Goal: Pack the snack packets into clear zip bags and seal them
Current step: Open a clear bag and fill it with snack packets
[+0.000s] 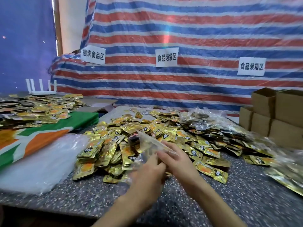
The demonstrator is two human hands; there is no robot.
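- While both hands hold a clear zip bag (pixel 148 143) over the snack packets (pixel 113 145), step looks like opening/filling.
- Grip: left hand (pixel 147 175) pinches bag's near edge; right hand (pixel 176 158), at its 1 o'clock, grips the mouth.
- Next, prob.: spread mouth, load packets from 11 o'clock, press zip.
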